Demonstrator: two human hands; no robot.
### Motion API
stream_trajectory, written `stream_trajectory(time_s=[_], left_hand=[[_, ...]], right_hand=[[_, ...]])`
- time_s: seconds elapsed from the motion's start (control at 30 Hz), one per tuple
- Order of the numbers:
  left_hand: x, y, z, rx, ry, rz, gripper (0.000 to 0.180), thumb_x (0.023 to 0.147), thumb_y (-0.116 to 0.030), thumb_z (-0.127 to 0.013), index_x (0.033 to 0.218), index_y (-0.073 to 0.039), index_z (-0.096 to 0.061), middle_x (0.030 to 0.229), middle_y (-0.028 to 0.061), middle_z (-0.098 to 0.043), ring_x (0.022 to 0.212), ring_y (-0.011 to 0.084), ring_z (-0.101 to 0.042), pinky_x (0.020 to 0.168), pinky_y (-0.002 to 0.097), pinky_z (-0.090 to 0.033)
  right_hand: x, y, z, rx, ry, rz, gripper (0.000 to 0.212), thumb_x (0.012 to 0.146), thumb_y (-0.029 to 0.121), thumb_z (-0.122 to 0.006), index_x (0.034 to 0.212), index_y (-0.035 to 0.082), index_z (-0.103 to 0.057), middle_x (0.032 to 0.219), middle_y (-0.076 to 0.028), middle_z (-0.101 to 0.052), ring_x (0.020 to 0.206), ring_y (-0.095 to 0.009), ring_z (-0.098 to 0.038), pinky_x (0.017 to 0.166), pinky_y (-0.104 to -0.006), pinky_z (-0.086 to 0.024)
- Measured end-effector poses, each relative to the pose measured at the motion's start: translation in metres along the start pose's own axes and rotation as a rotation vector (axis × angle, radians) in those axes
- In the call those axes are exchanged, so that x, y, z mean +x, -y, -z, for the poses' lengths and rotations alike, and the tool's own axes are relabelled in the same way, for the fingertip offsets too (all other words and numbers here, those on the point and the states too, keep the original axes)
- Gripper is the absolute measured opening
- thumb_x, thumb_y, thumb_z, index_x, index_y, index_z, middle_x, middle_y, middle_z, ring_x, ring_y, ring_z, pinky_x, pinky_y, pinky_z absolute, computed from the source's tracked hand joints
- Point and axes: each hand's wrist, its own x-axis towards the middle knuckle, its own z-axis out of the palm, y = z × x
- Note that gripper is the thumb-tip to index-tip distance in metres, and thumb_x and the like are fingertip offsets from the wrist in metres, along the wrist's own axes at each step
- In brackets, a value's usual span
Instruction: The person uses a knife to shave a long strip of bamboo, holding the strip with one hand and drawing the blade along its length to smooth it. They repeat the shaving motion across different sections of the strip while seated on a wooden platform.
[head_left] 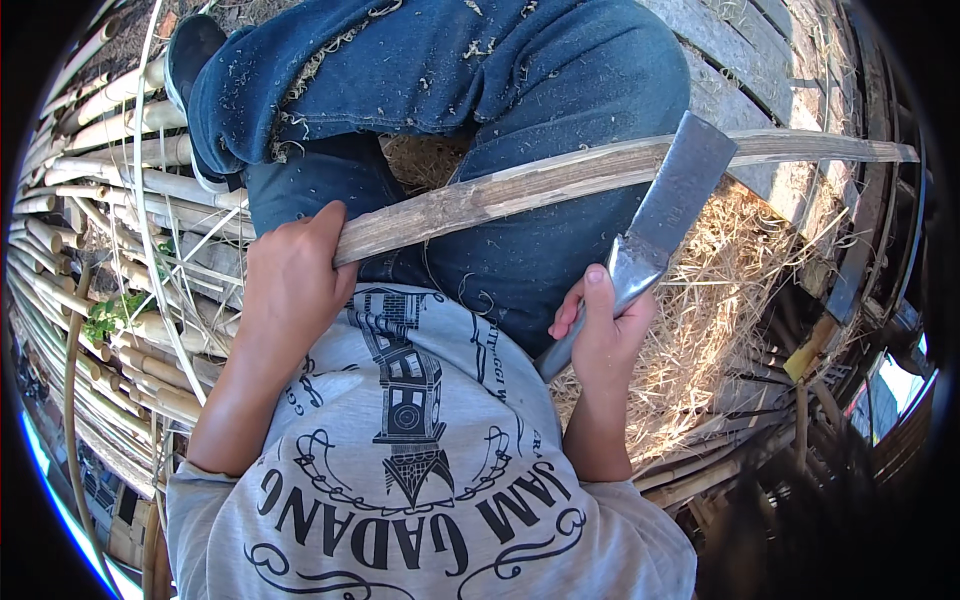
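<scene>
The left hand (298, 265) has its fingers clamped on the left end of a wooden strip (530, 186), which runs across the jeans (590, 85) to the far right. The right hand (612, 328) curls its fingers around the metal handle of a knife (684, 188); its broad blade overlaps the strip, contact unclear. Pale shavings (705, 325) lie to the right.

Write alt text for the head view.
The left hand grips one end of a long wooden strip held across blue jeans; the right hand holds a broad-bladed metal tool. Pale shavings lie at right.
</scene>
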Motion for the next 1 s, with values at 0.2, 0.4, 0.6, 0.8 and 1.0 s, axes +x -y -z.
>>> stream_trajectory(time_s=[0.2, 0.4, 0.6, 0.8, 1.0], left_hand=[[0.000, 0.002, 0.000, 0.024, 0.002, -0.001, 0.022, 0.067, -0.006, -0.067, 0.083, -0.002, -0.052, 0.063, 0.0184, -0.058, 0.062, 0.0390, -0.060, 0.057, 0.0473, -0.047], [0.002, -0.001, 0.003, 0.038, 0.011, 0.006, 0.022, 0.067, -0.006, -0.067, 0.083, -0.002, -0.052, 0.063, 0.0177, -0.058, 0.062, 0.0383, -0.060, 0.056, 0.0468, -0.047], [0.002, 0.000, 0.004, 0.036, 0.011, 0.005, 0.023, 0.067, -0.006, -0.068, 0.083, -0.002, -0.052, 0.064, 0.0172, -0.058, 0.061, 0.0381, -0.060, 0.056, 0.0461, -0.047], [0.001, -0.003, 0.007, 0.058, -0.001, 0.007, 0.023, 0.067, -0.006, -0.067, 0.084, -0.002, -0.052, 0.064, 0.0169, -0.058, 0.061, 0.0376, -0.060, 0.056, 0.0453, -0.047], [0.003, -0.005, 0.009, 0.065, -0.004, -0.010, 0.023, 0.068, -0.007, -0.067, 0.083, -0.003, -0.051, 0.064, 0.0163, -0.058, 0.062, 0.0373, -0.061, 0.056, 0.0457, -0.047]], right_hand=[[0.001, 0.003, 0.005, -0.080, 0.027, -0.031, 0.029, 0.097, 0.021, -0.053, 0.076, 0.002, -0.049, 0.053, -0.006, -0.050, 0.040, -0.012, -0.049, 0.037, -0.0256, -0.042], [0.014, 0.017, 0.028, -0.139, -0.059, -0.032, 0.018, 0.094, 0.016, -0.059, 0.085, 0.000, -0.054, 0.055, -0.002, -0.052, 0.042, -0.007, -0.049, 0.039, -0.0215, -0.038], [0.018, 0.017, 0.039, -0.196, 0.034, -0.022, 0.016, 0.092, 0.014, -0.061, 0.084, 0.001, -0.055, 0.056, -0.002, -0.053, 0.043, -0.007, -0.050, 0.039, -0.0215, -0.039], [0.022, 0.023, 0.044, -0.251, 0.098, 0.005, 0.019, 0.092, 0.016, -0.062, 0.082, 0.002, -0.055, 0.055, -0.001, -0.053, 0.044, -0.007, -0.051, 0.040, -0.0218, -0.039], [0.013, 0.013, 0.031, -0.202, 0.136, -0.058, 0.016, 0.090, 0.013, -0.064, 0.086, 0.001, -0.054, 0.057, -0.001, -0.054, 0.046, -0.007, -0.052, 0.041, -0.0225, -0.040]])
